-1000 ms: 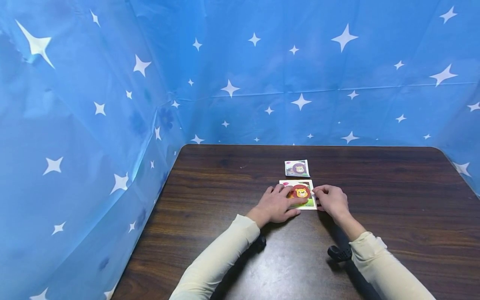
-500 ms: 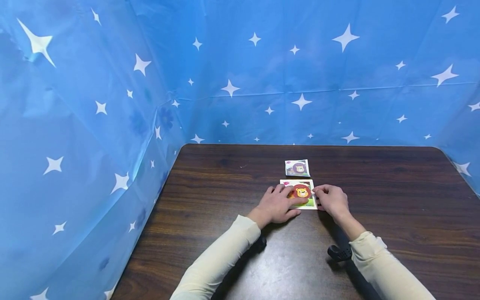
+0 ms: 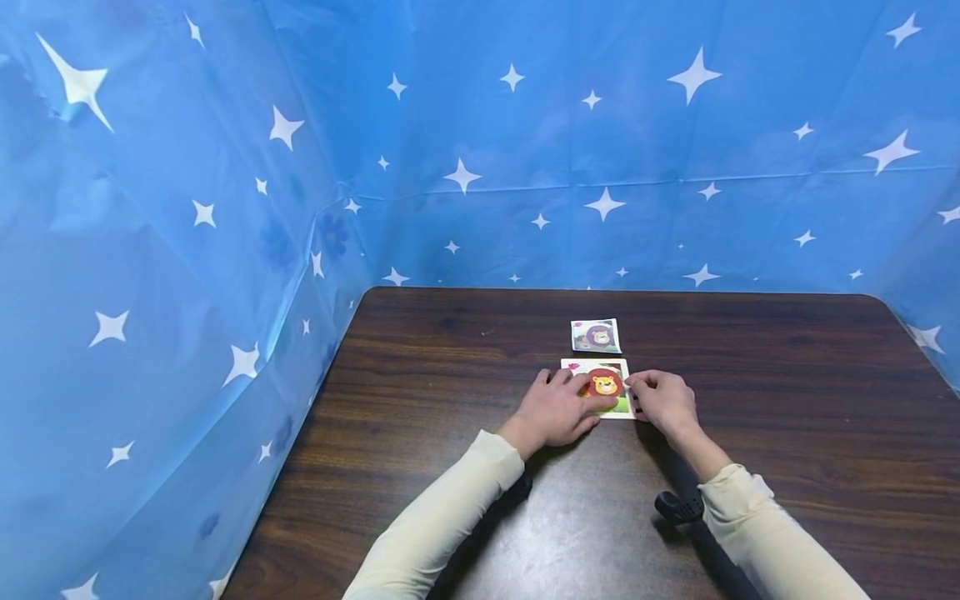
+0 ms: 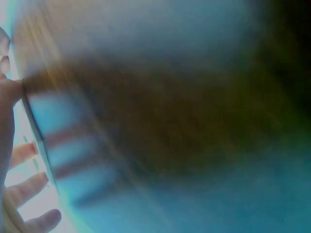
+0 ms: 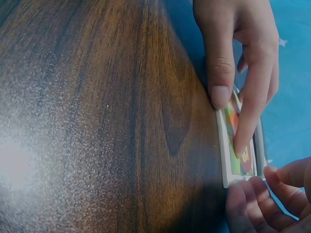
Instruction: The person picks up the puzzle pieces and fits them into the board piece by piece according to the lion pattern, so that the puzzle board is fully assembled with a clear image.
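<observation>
A lion picture board (image 3: pixel 606 386) with a raised white border lies flat on the table, below a smaller, paler lion picture sheet (image 3: pixel 597 337). My left hand (image 3: pixel 557 412) rests on the board's left part with its fingers spread, hiding some of the picture. In the right wrist view, the left index finger presses on the picture board (image 5: pixel 235 165) and the thumb touches its near edge. My right hand (image 3: pixel 665 402) holds the board's right edge with curled fingers and thumb. Mostly blur fills the left wrist view, with the left hand (image 4: pixel 24 189) along its left side.
The dark wood-grain table (image 3: pixel 450 350) is glossy. Blue sheeting with white stars (image 3: pixel 480 100) stands behind it and along its left side. A black wrist device (image 3: pixel 678 507) hangs under the right sleeve, low over the tabletop.
Both hands keep their places on the lion picture board. Only a very slight shift of the head view shows.
</observation>
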The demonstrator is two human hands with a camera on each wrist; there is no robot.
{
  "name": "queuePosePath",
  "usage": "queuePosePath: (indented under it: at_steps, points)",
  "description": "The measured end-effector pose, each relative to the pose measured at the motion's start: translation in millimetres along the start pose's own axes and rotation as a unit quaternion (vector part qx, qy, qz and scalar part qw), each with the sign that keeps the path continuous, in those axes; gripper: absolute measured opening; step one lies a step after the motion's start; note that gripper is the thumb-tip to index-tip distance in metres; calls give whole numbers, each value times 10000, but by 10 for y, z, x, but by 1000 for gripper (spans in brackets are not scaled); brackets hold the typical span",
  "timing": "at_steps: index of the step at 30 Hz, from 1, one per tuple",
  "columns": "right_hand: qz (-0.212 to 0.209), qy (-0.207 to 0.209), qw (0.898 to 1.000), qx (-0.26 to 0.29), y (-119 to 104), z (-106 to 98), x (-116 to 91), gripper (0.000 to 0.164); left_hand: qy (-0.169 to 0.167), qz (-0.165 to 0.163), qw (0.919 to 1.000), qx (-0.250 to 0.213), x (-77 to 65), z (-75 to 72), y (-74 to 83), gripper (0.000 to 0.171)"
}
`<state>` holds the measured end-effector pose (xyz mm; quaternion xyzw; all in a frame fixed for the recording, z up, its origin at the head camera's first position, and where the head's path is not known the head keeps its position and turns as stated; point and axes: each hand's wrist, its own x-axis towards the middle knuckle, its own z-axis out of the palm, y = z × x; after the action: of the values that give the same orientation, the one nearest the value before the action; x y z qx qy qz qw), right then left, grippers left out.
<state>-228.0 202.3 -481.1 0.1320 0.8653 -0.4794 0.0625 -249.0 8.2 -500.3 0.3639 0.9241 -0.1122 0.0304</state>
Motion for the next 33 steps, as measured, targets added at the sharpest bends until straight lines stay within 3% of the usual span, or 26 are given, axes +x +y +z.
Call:
queuePosePath:
  at_steps: [6,14,27,33]
  points:
    - [-1,-20,10000,-60,-4,-1,5,32,89,46,9998,187,5,25,-13,47]
    - [64,-101,9998,-183,-5,19,13,33,-45,57,9999,146,0,-13,-12,47]
    - [111,-175,9996,-214,-8,13,27,34,-385,-79,9987,-325,64,-64,10,49]
    - [-12,-230,9995,-231,14,10,25,33,-326,-228,9955,-859,49,-39,-3,48]
